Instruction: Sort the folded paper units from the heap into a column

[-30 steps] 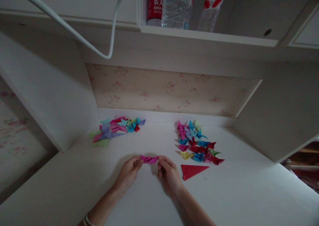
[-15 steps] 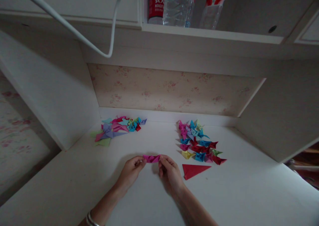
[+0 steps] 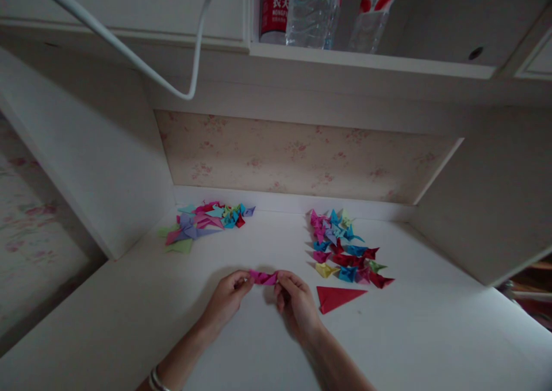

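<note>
Both hands pinch one small folded pink paper piece (image 3: 263, 277) just above the white desk (image 3: 414, 333). My left hand (image 3: 228, 297) grips its left end with closed fingers, a bracelet on that wrist. My right hand (image 3: 295, 302) grips its right end, fingers curled. A flat red paper triangle (image 3: 335, 296) lies on the desk just right of my right hand.
A cluster of several folded coloured paper pieces (image 3: 345, 247) lies right of centre, another pile (image 3: 204, 221) at the back left. Desk side walls stand left and right. Bottles (image 3: 313, 8) sit on the shelf above, and a white cable (image 3: 129, 57) hangs across.
The hands and pink piece stay in nearly the same place; the fingers shift slightly on the paper. The view has drifted a little.
</note>
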A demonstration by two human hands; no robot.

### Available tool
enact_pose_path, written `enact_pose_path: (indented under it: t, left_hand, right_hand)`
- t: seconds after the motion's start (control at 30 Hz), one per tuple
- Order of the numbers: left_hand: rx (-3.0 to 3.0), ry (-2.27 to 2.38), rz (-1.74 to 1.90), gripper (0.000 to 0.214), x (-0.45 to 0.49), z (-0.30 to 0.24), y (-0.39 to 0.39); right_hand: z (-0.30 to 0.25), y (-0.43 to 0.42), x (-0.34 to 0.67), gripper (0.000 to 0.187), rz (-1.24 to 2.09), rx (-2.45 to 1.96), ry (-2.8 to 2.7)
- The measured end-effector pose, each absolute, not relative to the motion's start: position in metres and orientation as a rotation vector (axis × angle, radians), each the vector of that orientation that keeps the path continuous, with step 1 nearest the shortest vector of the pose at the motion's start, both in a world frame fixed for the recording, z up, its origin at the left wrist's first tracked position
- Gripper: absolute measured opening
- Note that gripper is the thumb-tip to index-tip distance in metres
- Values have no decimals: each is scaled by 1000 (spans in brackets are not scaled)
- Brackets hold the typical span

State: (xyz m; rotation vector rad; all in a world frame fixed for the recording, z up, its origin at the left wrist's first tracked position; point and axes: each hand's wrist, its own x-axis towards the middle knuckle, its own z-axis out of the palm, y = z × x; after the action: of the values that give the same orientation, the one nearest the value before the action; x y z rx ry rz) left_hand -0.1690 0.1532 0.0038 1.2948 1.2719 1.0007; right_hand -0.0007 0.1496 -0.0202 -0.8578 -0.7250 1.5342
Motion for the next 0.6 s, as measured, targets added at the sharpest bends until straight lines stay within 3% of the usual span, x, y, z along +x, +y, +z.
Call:
enact_pose_path:
  t: [0.6]
  left_hand:
    - [1349,1256,905,42,-172,-8,157]
  right_hand:
    - [-26,150,-1,26,1481,-913,-777]
